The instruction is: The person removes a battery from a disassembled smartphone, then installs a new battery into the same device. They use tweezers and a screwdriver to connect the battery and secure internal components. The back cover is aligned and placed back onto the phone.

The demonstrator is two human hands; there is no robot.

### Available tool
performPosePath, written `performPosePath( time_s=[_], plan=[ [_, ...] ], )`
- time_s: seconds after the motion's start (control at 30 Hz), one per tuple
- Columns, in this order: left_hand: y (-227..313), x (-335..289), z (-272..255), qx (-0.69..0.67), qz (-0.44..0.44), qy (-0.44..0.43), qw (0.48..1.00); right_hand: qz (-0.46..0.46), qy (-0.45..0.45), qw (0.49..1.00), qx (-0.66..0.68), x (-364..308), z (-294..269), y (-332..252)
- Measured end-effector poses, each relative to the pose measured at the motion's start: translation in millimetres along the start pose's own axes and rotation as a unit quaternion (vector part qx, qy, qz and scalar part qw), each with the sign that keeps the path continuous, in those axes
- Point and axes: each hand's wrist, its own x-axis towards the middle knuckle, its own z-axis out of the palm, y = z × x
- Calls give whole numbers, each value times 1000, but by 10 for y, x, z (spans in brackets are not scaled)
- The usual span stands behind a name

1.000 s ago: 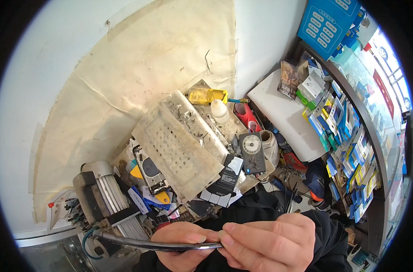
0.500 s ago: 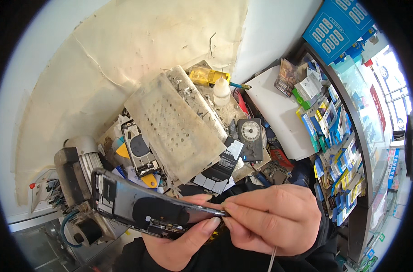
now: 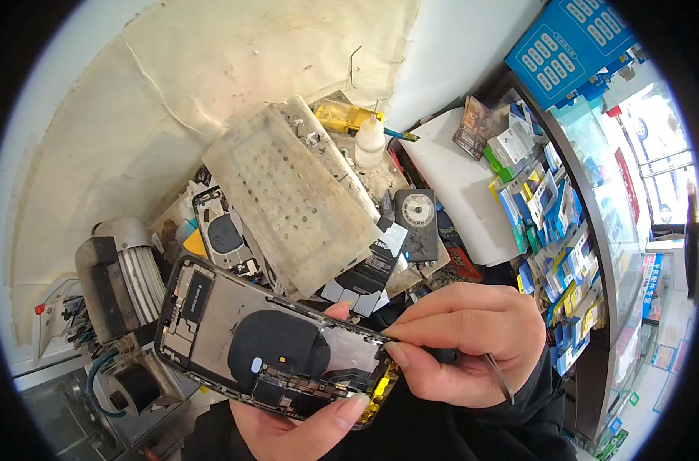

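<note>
My left hand grips an opened phone from below, its thumb on the near edge. The phone tilts with its inside facing me: a black round pad, a circuit board and a dark module at the left end show, and yellow shows at the right end. At the phone's upper right corner, the thumb and forefinger of my right hand pinch together against the frame. A slim metal tool is tucked in that hand and sticks out near the little finger; its other end is hidden.
Behind the phone lies a grimy perforated plate. Around it are another phone shell, a black battery, a dark box with a dial and a white dropper bottle. A motor-like machine stands left, a glass counter right.
The phone has turned from nearly edge-on to show its inside more fully. My right hand stays at its right end, and the metal tool has swung to the right.
</note>
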Motion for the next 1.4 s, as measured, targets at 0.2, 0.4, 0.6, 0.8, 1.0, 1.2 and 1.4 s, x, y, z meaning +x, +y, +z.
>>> performPosePath(
  time_s=[0.2,0.4,0.6,0.8,1.0,1.2,1.4],
  plan=[
    [-74,30,-16,-26,-14,10,1000,-9,9,1000,-14,-28,47,0],
    [-20,-30,-89,-24,-31,-12,999,28,-9,999,23,-29,46,-31],
    [-55,-56,-178,-24,-44,1,999,48,5,999,18,-61,77,-53],
    [10,-65,-259,5,-55,-38,998,62,-22,997,28,-39,73,-51],
    [-83,-49,-192,-11,-32,-2,999,52,-23,998,27,-52,135,-89],
    [2,-29,-184,-68,-77,-46,994,31,-19,999,6,-54,179,-54],
    [52,-39,-182,-76,-122,-50,988,45,-25,998,19,-62,166,-40]
  ],
)
